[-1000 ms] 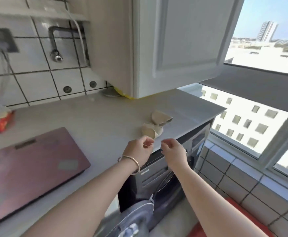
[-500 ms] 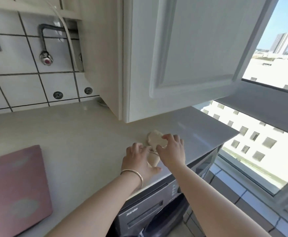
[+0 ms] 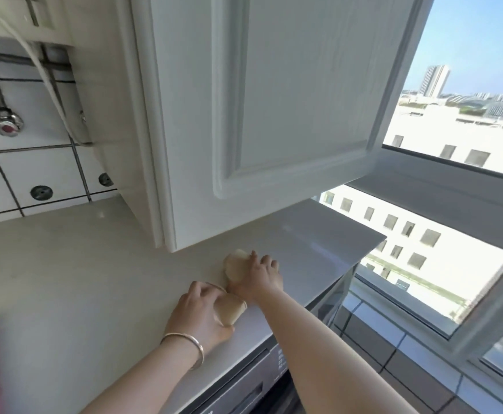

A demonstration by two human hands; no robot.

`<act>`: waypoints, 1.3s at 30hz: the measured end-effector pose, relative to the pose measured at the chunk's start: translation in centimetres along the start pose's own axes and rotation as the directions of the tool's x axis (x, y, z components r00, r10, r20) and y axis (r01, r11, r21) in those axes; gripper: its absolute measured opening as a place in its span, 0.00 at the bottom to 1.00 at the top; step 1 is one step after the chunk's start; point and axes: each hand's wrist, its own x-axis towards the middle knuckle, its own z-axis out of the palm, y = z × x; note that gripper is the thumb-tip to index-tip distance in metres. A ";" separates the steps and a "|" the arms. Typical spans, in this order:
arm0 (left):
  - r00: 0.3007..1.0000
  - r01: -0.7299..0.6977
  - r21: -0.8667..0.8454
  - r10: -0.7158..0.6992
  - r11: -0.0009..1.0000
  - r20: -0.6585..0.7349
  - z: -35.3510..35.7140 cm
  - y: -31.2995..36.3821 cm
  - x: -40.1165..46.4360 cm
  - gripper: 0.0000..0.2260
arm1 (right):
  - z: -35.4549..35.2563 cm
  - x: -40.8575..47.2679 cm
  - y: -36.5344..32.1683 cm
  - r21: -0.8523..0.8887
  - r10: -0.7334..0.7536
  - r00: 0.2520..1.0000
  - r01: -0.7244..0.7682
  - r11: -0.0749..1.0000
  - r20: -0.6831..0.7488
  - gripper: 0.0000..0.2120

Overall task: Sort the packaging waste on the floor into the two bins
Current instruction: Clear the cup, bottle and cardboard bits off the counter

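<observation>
Countertop (image 3: 74, 282) beneath a white wall cabinet (image 3: 274, 115). The left hand (image 3: 198, 309), wearing a bangle (image 3: 184, 342), curls round a tan paper cup (image 3: 229, 309) lying near the counter's front edge. The right hand (image 3: 259, 276) grips a second tan cup (image 3: 235, 264) just behind it. Small print on the grey appliance (image 3: 244, 380) below is too blurred to read.

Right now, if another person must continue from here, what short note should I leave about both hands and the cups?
Left hand: grips the near paper cup, lying on its side on the countertop.
Right hand: grips the far paper cup, also on the countertop, under the wall cabinet.
Done: both cups in grip.
Left: carry them to the right bin; no bin and no floor waste are in view.
</observation>
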 end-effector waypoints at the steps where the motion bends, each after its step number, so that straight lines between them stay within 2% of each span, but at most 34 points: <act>1: 1.000 -0.001 -0.012 0.000 1.000 -0.007 -0.1 -0.1 -0.1 0.25 | 0.0 -0.1 -0.1 0.010 0.011 1.000 -0.011 1.000 -0.019 0.49; 5: 0.998 -0.031 -0.061 0.028 0.998 -0.053 -0.1 -0.5 -0.5 0.25 | -0.3 -1.2 0.1 0.060 0.092 0.989 -0.085 0.995 -0.118 0.47; 10: 0.995 -0.096 -0.166 0.094 0.981 -0.024 -0.1 1.7 0.1 0.34 | -3.2 -4.4 3.0 0.159 0.239 0.929 -0.200 0.967 -0.283 0.47; 13: 0.977 -0.202 -0.235 0.212 0.951 0.016 1.2 4.6 0.0 0.36 | -4.9 -7.6 6.0 0.261 0.360 0.868 -0.280 0.924 -0.342 0.46; 16: 0.929 -0.317 -0.284 0.356 0.905 0.097 3.7 8.0 -1.4 0.38 | -6.1 -12.3 10.3 0.328 0.485 0.785 -0.374 0.867 -0.385 0.43; 21: 0.789 -0.465 -0.322 0.551 0.825 0.271 8.3 15.0 -7.4 0.42 | -6.5 -22.3 18.7 0.421 0.703 0.621 -0.567 0.708 -0.348 0.43; 27: 0.562 -0.587 -0.428 0.727 0.687 0.395 14.2 23.9 -17.2 0.42 | -6.1 -36.1 27.9 0.539 0.867 0.391 -0.680 0.498 -0.309 0.43; 30: 0.469 -0.592 -0.471 0.755 0.654 0.458 17.3 27.9 -23.1 0.41 | -5.8 -42.9 32.4 0.535 0.900 0.306 -0.727 0.431 -0.311 0.43; 35: 0.363 -0.563 -0.514 0.752 0.647 0.550 22.8 33.7 -32.5 0.41 | -5.0 -52.6 38.9 0.592 0.951 0.161 -0.752 0.291 -0.264 0.43; 39: 0.246 -0.581 -0.545 0.768 0.605 0.591 27.6 38.6 -39.0 0.41 | -3.4 -59.8 44.7 0.660 0.982 0.012 -0.739 0.135 -0.188 0.45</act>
